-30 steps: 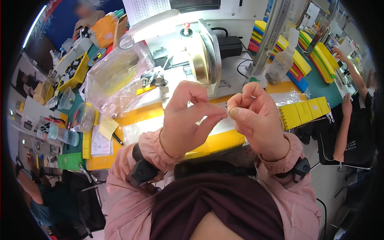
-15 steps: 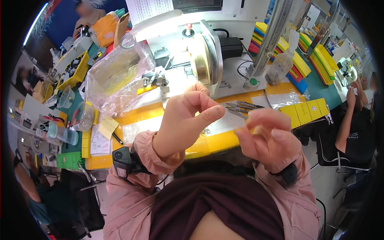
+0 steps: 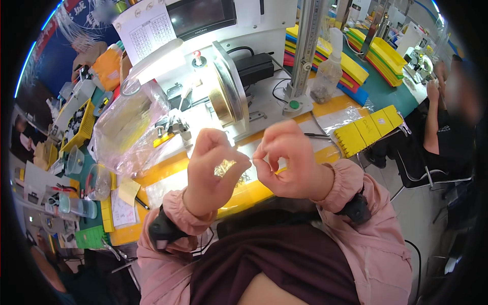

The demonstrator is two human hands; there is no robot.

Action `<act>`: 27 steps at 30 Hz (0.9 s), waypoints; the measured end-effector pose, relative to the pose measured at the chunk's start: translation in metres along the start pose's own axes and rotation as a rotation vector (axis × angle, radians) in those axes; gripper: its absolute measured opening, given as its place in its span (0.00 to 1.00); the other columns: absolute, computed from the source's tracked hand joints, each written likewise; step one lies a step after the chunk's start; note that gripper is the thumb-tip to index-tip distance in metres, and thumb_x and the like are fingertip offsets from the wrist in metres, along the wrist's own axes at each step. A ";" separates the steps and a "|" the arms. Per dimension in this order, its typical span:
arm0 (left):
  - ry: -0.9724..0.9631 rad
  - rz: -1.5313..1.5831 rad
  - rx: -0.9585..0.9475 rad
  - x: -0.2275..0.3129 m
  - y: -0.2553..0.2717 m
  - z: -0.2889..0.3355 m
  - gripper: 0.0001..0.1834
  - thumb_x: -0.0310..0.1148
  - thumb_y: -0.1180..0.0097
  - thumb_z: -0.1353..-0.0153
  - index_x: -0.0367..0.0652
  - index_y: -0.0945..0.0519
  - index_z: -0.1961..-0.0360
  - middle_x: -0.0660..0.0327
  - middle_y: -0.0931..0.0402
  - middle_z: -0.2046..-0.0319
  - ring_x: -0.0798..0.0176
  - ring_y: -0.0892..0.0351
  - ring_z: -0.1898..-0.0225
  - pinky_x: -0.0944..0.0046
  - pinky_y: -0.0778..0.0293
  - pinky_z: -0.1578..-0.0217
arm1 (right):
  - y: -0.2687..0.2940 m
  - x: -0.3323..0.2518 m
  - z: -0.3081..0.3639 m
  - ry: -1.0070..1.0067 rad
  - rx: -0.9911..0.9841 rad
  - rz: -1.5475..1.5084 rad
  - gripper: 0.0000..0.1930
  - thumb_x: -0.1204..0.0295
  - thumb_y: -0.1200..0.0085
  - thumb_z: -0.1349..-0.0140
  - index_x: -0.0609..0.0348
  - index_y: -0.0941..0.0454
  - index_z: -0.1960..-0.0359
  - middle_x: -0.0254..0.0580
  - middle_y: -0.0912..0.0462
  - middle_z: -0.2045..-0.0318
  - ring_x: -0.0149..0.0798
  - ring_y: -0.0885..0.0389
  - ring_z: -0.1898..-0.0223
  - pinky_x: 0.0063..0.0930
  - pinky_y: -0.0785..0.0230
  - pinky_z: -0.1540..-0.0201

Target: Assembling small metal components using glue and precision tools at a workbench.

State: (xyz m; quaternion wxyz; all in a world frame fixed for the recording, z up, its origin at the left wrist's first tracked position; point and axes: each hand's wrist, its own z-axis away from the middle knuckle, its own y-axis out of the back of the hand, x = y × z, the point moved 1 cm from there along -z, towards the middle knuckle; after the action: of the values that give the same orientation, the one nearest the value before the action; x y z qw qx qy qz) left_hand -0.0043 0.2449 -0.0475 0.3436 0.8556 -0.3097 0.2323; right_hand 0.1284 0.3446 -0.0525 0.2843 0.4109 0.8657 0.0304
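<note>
My left hand (image 3: 208,170) is raised over the front of the workbench, thumb and fingers pinched together. Close beside it is my right hand (image 3: 292,162), also pinching, its fingertips almost meeting the left ones. Whatever sits between the fingertips is too small to make out. Below and behind the hands, a pile of small gold-coloured pieces (image 3: 231,171) lies on a pale sheet, partly covered by my left hand. Beyond stands a bench machine with a brass-coloured wheel (image 3: 217,99), lit by a lamp (image 3: 160,61). Dark tweezers (image 3: 317,135) show past my right hand.
A clear plastic bag (image 3: 124,134) stands at the left, near a yellow basket (image 3: 80,132). On the right are a yellow segmented block (image 3: 368,131), a clear squeeze bottle (image 3: 327,76) and stacked coloured trays (image 3: 384,61). A co-worker (image 3: 447,117) sits far right.
My right hand has moved left and up to meet my left hand, its fingers now pinched. The view has turned, and the bench appears shifted left. The gold-coloured pile shows more.
</note>
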 end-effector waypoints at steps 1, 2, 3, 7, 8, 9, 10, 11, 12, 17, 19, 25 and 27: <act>-0.172 -0.164 0.027 -0.001 -0.001 0.004 0.09 0.22 0.39 0.63 0.43 0.22 0.76 0.61 0.34 0.70 0.60 0.33 0.69 0.64 0.35 0.70 | -0.002 0.000 0.004 -0.306 0.055 -0.263 0.17 0.81 0.48 0.51 0.59 0.37 0.59 0.40 0.35 0.63 0.28 0.28 0.72 0.16 0.36 0.77; -0.177 -0.160 0.026 -0.008 -0.002 0.007 0.09 0.22 0.39 0.63 0.43 0.22 0.76 0.61 0.34 0.70 0.60 0.33 0.69 0.64 0.35 0.70 | 0.001 -0.001 0.002 -0.305 0.057 -0.257 0.17 0.81 0.48 0.51 0.59 0.37 0.59 0.40 0.35 0.63 0.28 0.28 0.72 0.16 0.36 0.77; -0.412 -0.264 0.028 -0.013 -0.003 0.011 0.11 0.22 0.38 0.64 0.44 0.22 0.75 0.61 0.34 0.69 0.60 0.32 0.67 0.63 0.35 0.70 | 0.005 -0.001 -0.001 -0.528 -0.081 -0.429 0.18 0.82 0.49 0.51 0.58 0.40 0.59 0.39 0.36 0.63 0.26 0.29 0.70 0.13 0.38 0.78; -0.671 -0.342 0.043 -0.017 0.002 0.020 0.15 0.22 0.37 0.65 0.48 0.22 0.72 0.60 0.35 0.63 0.58 0.32 0.64 0.58 0.33 0.68 | 0.018 -0.002 -0.009 -0.376 -0.264 -0.189 0.17 0.81 0.48 0.51 0.57 0.36 0.59 0.42 0.33 0.60 0.28 0.28 0.68 0.15 0.36 0.77; -0.685 -0.332 0.105 -0.019 0.006 0.022 0.16 0.23 0.35 0.66 0.47 0.22 0.71 0.60 0.32 0.63 0.58 0.31 0.64 0.60 0.33 0.68 | 0.024 0.001 -0.014 -0.002 -0.273 0.171 0.16 0.80 0.47 0.51 0.57 0.33 0.59 0.42 0.32 0.58 0.30 0.28 0.68 0.17 0.35 0.76; -0.654 -0.372 0.133 -0.021 0.010 0.028 0.14 0.23 0.36 0.65 0.47 0.22 0.73 0.61 0.34 0.63 0.58 0.31 0.63 0.58 0.32 0.67 | 0.040 0.012 -0.022 0.201 -0.161 0.403 0.11 0.77 0.48 0.48 0.57 0.29 0.61 0.42 0.27 0.60 0.37 0.26 0.72 0.25 0.33 0.73; -0.635 -0.368 0.234 -0.025 0.010 0.033 0.10 0.22 0.39 0.63 0.47 0.23 0.77 0.61 0.36 0.64 0.58 0.33 0.62 0.57 0.32 0.66 | 0.053 0.026 -0.025 0.045 -0.031 0.377 0.09 0.76 0.50 0.46 0.58 0.29 0.62 0.42 0.25 0.65 0.39 0.25 0.73 0.29 0.33 0.72; -0.592 -0.408 0.330 -0.027 0.010 0.034 0.09 0.23 0.41 0.62 0.47 0.24 0.77 0.62 0.36 0.64 0.58 0.33 0.62 0.56 0.33 0.65 | 0.066 0.043 -0.025 -0.110 0.099 0.346 0.08 0.74 0.51 0.45 0.58 0.28 0.62 0.41 0.24 0.70 0.42 0.25 0.74 0.33 0.33 0.71; -0.549 -0.442 0.422 -0.030 0.007 0.034 0.08 0.23 0.42 0.61 0.48 0.25 0.78 0.62 0.37 0.64 0.58 0.34 0.62 0.55 0.34 0.63 | 0.079 0.061 -0.027 -0.309 0.055 0.361 0.07 0.73 0.52 0.44 0.59 0.28 0.63 0.42 0.24 0.75 0.42 0.25 0.75 0.33 0.34 0.72; -0.484 -0.464 0.037 -0.036 -0.008 0.028 0.06 0.26 0.43 0.60 0.49 0.25 0.78 0.60 0.36 0.60 0.54 0.36 0.55 0.50 0.38 0.55 | 0.141 0.118 -0.020 -0.300 -0.008 0.768 0.06 0.73 0.54 0.42 0.62 0.27 0.68 0.41 0.27 0.83 0.35 0.26 0.79 0.27 0.37 0.77; -0.352 -0.327 -0.303 -0.034 -0.013 0.028 0.05 0.28 0.42 0.58 0.49 0.23 0.77 0.59 0.35 0.56 0.52 0.37 0.53 0.50 0.39 0.52 | 0.162 0.094 -0.045 -0.667 0.059 0.737 0.10 0.71 0.57 0.39 0.64 0.26 0.67 0.33 0.24 0.80 0.26 0.30 0.78 0.19 0.38 0.74; -0.097 0.135 -0.350 -0.033 0.012 0.032 0.07 0.27 0.35 0.60 0.49 0.20 0.77 0.59 0.31 0.58 0.53 0.36 0.51 0.57 0.40 0.51 | 0.159 -0.018 -0.177 -0.249 0.127 0.391 0.10 0.66 0.52 0.41 0.59 0.24 0.67 0.35 0.25 0.83 0.21 0.32 0.84 0.17 0.44 0.84; -0.068 0.229 -0.353 -0.044 0.014 0.037 0.07 0.26 0.35 0.60 0.47 0.20 0.77 0.58 0.33 0.58 0.55 0.36 0.51 0.58 0.40 0.50 | 0.184 -0.051 -0.229 -0.251 0.137 0.272 0.10 0.67 0.51 0.43 0.59 0.24 0.65 0.31 0.27 0.84 0.20 0.39 0.87 0.16 0.50 0.86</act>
State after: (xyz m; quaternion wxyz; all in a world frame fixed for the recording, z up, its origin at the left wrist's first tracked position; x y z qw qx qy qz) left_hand -0.0377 0.2260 -0.0925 0.4487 0.7489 -0.4521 0.1828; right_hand 0.1631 0.4710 0.2158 0.3546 0.5430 0.7600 -0.0419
